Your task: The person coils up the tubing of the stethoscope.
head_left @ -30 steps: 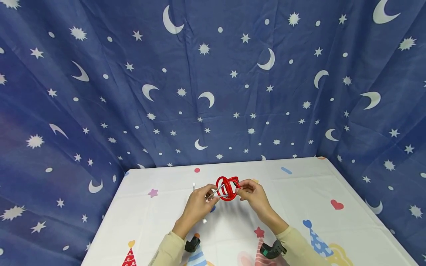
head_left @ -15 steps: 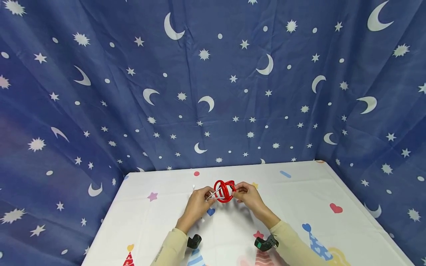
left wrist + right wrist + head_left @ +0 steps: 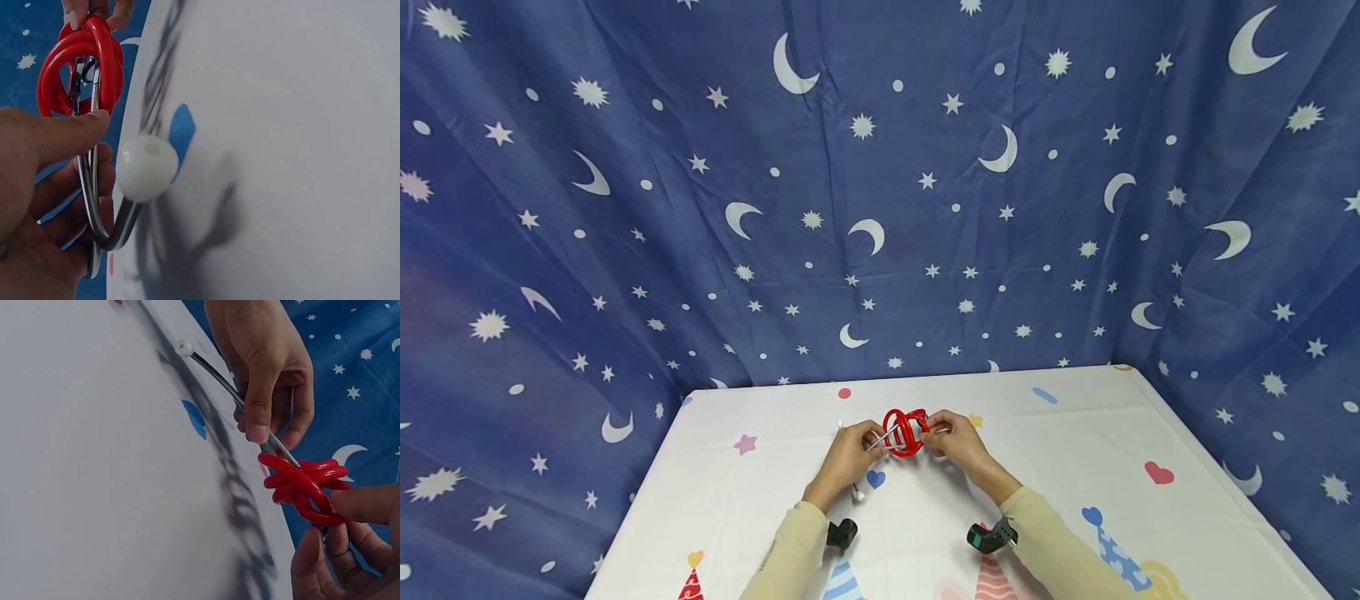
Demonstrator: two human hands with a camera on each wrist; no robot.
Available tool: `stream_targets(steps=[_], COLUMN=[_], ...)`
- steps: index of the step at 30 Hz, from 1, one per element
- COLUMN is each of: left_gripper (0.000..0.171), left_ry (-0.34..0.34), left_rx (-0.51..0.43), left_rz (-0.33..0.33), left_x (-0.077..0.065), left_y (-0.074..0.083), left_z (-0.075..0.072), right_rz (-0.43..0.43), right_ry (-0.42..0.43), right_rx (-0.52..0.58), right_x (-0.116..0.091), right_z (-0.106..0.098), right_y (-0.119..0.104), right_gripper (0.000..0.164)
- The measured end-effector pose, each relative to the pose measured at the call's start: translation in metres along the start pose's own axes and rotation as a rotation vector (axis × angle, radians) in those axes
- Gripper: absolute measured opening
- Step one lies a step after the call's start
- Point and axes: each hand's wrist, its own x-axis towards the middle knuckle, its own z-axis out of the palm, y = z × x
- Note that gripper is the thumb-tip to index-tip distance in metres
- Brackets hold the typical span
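A stethoscope is held up over the table between both hands, its red tubing [image 3: 907,433] wound into a bundle of loops. My left hand [image 3: 847,457] grips the metal ear tubes [image 3: 87,181], thumb across them just below the red loops. One white ear tip [image 3: 147,169] sticks out on a bent end in the left wrist view; in the right wrist view an ear tip [image 3: 184,348] points away beyond that hand. On the other side, my right hand [image 3: 961,442] pinches the red loops between thumb and fingers. A little dark metal shows beneath the loops by those fingertips.
A white cloth [image 3: 760,508] printed with hearts, stars and party hats covers the table. Behind it and along its sides hangs a blue curtain [image 3: 910,217] with moons and stars. A dark wrist device [image 3: 842,533] sits under the left forearm, another [image 3: 992,536] under the right.
Both hands and the stethoscope have shifted slightly left, and the head view has tilted a little. More of the printed blue heart shows beside the left hand. Both grips look the same.
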Motion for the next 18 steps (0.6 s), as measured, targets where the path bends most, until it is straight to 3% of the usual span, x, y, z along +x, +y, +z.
stream_targets(steps=[5, 10, 18], left_gripper=[0.019, 0.023, 0.021], left_ry=[-0.021, -0.030, 0.053], left_rx=[-0.015, -0.032, 0.006], left_rz=[0.000, -0.046, -0.017], left_x=[0.001, 0.000, -0.001], left_y=[-0.006, -0.009, -0.001], left_z=[0.004, 0.005, -0.004], right_rz=[0.016, 0.063, 0.024], right_ry=[0.018, 0.001, 0.017], right_rx=[-0.021, -0.042, -0.068], right_x=[0.004, 0.007, 0.001], right_z=[0.003, 0.004, -0.010], right_y=[0.007, 0.013, 0.013], right_gripper=[0.023, 0.031, 0.038])
